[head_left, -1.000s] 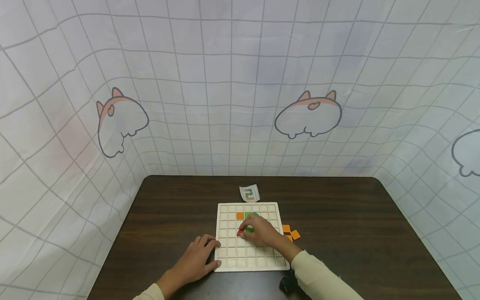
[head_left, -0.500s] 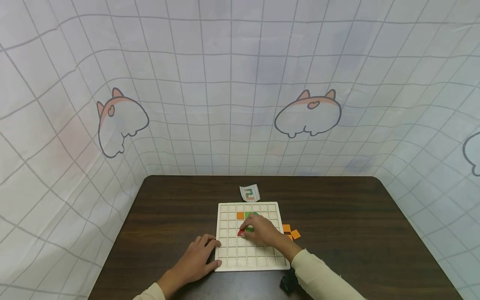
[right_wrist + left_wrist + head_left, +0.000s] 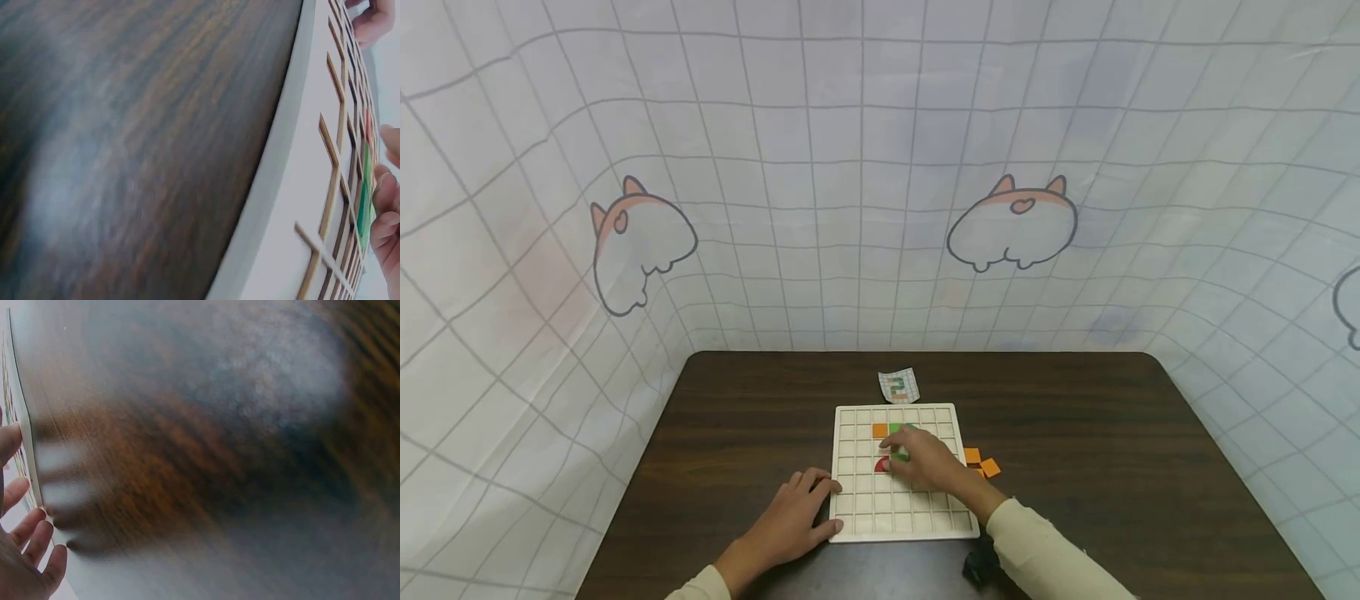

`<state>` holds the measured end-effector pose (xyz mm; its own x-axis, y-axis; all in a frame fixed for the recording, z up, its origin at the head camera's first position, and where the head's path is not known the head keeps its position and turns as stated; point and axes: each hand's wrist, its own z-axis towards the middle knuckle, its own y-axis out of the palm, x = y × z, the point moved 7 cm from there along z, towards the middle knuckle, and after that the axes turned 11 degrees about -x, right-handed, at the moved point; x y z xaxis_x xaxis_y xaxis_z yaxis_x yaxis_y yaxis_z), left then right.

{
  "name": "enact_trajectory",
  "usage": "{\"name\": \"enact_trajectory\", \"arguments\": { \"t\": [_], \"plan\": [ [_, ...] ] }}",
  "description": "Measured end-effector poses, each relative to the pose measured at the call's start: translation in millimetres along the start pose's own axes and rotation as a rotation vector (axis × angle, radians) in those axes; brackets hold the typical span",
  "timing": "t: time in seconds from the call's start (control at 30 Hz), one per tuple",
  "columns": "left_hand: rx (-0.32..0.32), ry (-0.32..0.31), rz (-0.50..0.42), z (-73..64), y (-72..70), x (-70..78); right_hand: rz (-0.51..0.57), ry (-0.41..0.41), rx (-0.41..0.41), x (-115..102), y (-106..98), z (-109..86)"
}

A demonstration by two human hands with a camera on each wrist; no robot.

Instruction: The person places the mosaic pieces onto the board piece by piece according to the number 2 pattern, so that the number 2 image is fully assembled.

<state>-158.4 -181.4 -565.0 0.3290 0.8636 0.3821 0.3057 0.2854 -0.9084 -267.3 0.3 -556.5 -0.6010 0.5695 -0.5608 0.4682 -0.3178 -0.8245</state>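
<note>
A cream gridded board [image 3: 883, 525] lies on the table. In one of its cells is a red piece with a rounded edge [image 3: 881, 466]. My right hand [image 3: 925, 462] hovers over the board, thumb right beside the red piece and index finger lifted away from it. Partly under that hand show a green piece [image 3: 903, 457] and a light green tile [image 3: 895, 427]; an orange tile [image 3: 880, 431] sits to their left. In the right wrist view, red [image 3: 367, 124] and green pieces lie flat in the grid. My left hand [image 3: 790, 517] rests fingertips and thumb on the board's left edge.
A small paper card [image 3: 898, 386] printed with a coloured grid pattern lies behind the board. Several loose orange tiles [image 3: 991, 467] are at its right edge, partly hidden by the right arm. A black object [image 3: 979, 567] is beside the right sleeve. White grid-patterned fabric [image 3: 880, 208] surrounds the table.
The right fingers have let go of the red piece and the index finger has lifted; more of the piece now shows, lying in its cell. The left hand has not moved.
</note>
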Motion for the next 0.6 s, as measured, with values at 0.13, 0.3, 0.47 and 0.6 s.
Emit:
{"name": "enact_trajectory", "arguments": {
  "t": [0.13,0.3,0.47,0.6],
  "plan": [
    [0.001,0.001,-0.002,-1.9,0.7,1.0,0.065,0.019,0.051,8.3,-10.2,-9.8],
    [-0.003,0.001,0.000,-1.5,2.4,0.5,0.154,0.023,0.098,26.7,-33.0,-28.3],
    [-0.001,0.000,-0.001,0.3,2.6,-1.1,0.170,0.055,0.165,47.1,-55.5,-51.7],
    [0.002,0.003,0.006,0.6,2.2,-1.2,0.158,0.098,0.171,59.8,-61.4,-74.3]
  ]
}}
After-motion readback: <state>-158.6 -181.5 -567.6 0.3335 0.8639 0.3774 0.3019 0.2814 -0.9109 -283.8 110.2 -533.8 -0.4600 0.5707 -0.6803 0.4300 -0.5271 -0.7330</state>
